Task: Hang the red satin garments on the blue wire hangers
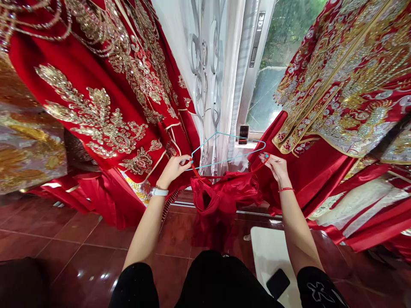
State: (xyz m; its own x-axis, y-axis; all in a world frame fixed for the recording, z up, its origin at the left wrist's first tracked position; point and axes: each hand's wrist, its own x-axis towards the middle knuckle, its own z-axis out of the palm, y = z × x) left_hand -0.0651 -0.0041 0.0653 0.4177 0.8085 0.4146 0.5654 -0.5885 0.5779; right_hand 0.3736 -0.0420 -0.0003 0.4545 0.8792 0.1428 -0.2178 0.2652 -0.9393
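A light blue wire hanger [204,143] hangs by its hook in front of a white scrolled metal grille. Below it is a shiny red garment [239,188] with thin straps, sagging in folds towards the floor. My left hand [175,170], closed in a pinch, has one red strap at the hanger's left end; the fingertips also touch or nearly touch the wire. Closed on the other strap, my right hand [276,167] sits just below the hanger's right end. That strap is stretched out sideways, apart from the wire as far as I can see.
Red gowns with gold beading [99,115] hang close on the left. A heavily embroidered jacket [349,85] with red skirts hangs on the right. The white grille [196,55] and a window [279,64] stand ahead. A white stool [268,248] carries a black phone [278,283].
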